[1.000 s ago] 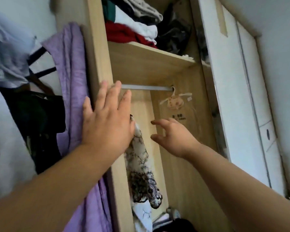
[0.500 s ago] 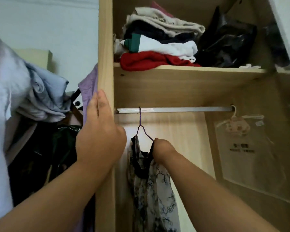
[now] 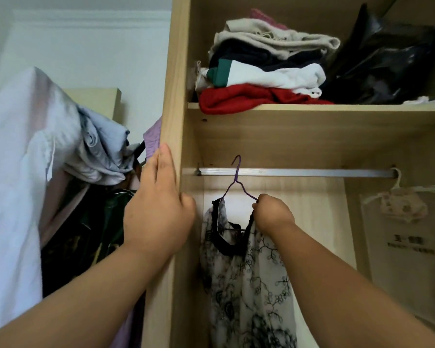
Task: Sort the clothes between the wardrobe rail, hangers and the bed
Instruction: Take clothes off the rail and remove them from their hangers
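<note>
Evidently the black-and-white patterned blouse (image 3: 246, 277) is hanging on a thin purple wire hanger (image 3: 237, 169), whose hook is sitting over the wardrobe rail (image 3: 299, 172) near its left end, just inside the wardrobe's side panel (image 3: 172, 96). The fabric is looking sheer and limp, so it is probably weighing very little and offering no stiffness of its own. On such thin wire it is likely sliding easily off one shoulder if the hanger is tipping. The wire itself is probably bending under a hard squeeze. The safest hold therefore seems to be the hanger's shoulder or neck, not the cloth. The right hand (image 3: 273, 213) is doing just that: its arm is reaching up from the near right, its fingers are curling tightly, and they are pinching the wire's right shoulder where the dark neckline is draping over it. The left hand (image 3: 158, 209) is lying flat against the side panel's front edge, fingers straight and pointing upward, thumb resting toward the inner face, bracing and carrying nothing. Folded clothes (image 3: 261, 71) are sitting on the shelf (image 3: 312, 109) above the rail.
</note>
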